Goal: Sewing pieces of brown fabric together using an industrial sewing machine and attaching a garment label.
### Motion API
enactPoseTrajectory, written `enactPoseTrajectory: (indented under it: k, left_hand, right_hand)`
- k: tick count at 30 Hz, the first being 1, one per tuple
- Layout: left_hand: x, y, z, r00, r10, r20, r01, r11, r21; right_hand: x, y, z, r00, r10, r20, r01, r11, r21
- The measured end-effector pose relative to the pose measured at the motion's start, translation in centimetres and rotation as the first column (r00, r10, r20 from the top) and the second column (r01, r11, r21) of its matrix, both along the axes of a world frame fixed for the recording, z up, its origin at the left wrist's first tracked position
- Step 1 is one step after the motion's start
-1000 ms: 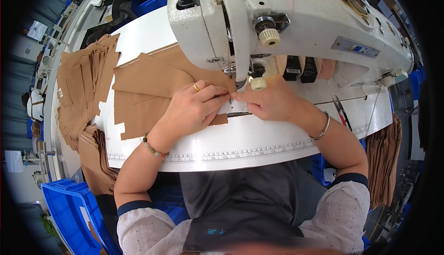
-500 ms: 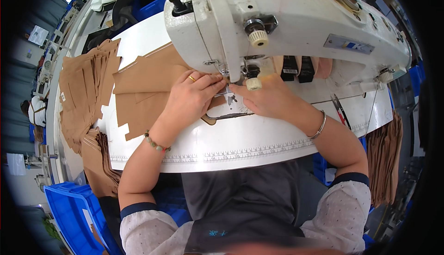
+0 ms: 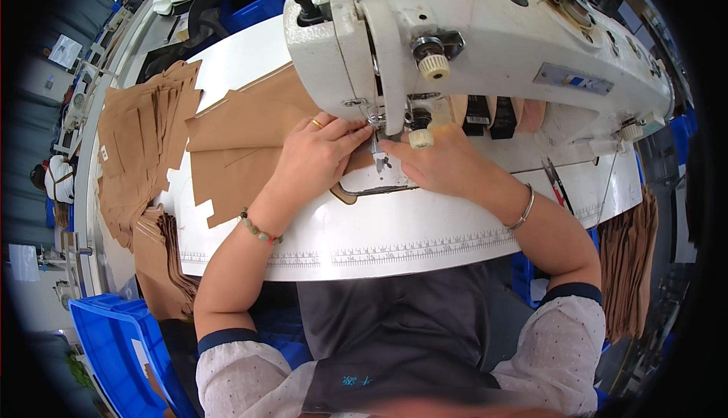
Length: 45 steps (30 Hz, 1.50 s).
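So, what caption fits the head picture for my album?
Left hand on brown cloth, right hand nearby, at a white sewing machine.

A white tabletop [image 3: 425, 225], curved by the lens, has a ruler scale along its near edge and glossy light across it; beyond its left edge runs a long pale bench [image 3: 125, 58], then blue-grey curtains [image 3: 34, 137] with a white paper sheet [image 3: 65, 50] before them; a blue crate [image 3: 106, 350] stands below the near left corner; grey floor [image 3: 504, 335] shows past the near edge.
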<state>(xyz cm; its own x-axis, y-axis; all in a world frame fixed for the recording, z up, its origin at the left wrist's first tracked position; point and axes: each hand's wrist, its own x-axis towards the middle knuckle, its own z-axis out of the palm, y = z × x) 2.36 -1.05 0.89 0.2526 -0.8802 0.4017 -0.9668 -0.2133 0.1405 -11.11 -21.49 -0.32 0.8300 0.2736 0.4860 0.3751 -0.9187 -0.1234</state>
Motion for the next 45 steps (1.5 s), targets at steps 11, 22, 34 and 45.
enactPoseTrajectory:
  k: [11, 22, 34, 45]
  left_hand:
    - [6.8, 5.2, 1.7, 0.879, 0.452, -0.155, -0.47, 0.876, -0.109]
    - [-2.3, 12.1, 2.8, 0.848, 0.515, 0.124, -0.525, 0.849, 0.062]
    - [-6.3, 10.1, 7.5, 0.575, 0.027, -0.817, 0.104, 0.989, 0.106]
    - [-0.2, 0.3, 2.6, 0.87, 0.075, -0.487, -0.037, 0.995, 0.088]
  right_hand:
    - [-0.7, 3.5, -0.2, 0.923, 0.381, 0.058, -0.384, 0.895, 0.226]
    - [-1.1, 3.2, 0.2, 0.944, 0.284, -0.168, -0.285, 0.958, 0.018]
    - [-1.3, 3.5, -0.3, 0.957, 0.271, -0.107, -0.269, 0.963, 0.03]
    - [-0.7, 2.9, -1.0, 0.934, 0.31, 0.177, -0.319, 0.947, 0.023]
